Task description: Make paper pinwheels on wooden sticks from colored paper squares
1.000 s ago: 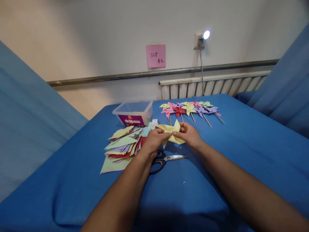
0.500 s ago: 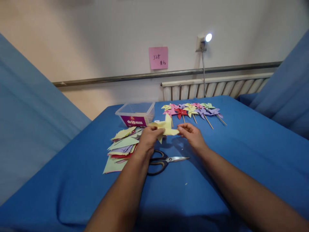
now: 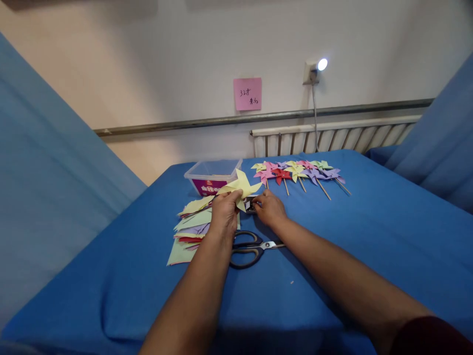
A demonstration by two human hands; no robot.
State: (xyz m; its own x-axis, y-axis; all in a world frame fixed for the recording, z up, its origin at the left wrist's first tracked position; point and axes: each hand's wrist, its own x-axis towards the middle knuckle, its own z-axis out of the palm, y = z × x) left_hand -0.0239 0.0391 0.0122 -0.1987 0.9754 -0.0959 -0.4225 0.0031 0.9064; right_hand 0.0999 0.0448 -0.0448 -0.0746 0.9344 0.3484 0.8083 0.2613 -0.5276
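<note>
- Left hand (image 3: 223,214): fingers pinch the folded yellow pinwheel (image 3: 241,187), which is held just above them.
- Right hand (image 3: 269,207): fingers curl onto a small dark item (image 3: 251,204); I cannot tell whether they grip it.
- Beyond the fingertips, the finished pinwheels (image 3: 295,170) look done; the yellow one lacks a stick.
- The paper stack (image 3: 192,222), left of the fingers, seems unused.
- Scissors (image 3: 251,249), behind the fingers, are partly hidden by the forearms.

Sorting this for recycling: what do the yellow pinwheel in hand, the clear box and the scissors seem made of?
The pinwheel looks like thin matte paper, creased sharply. The box seems clear glossy plastic, since you can see through it. The scissors have shiny metal blades, probably steel, and black handles, likely plastic.
</note>
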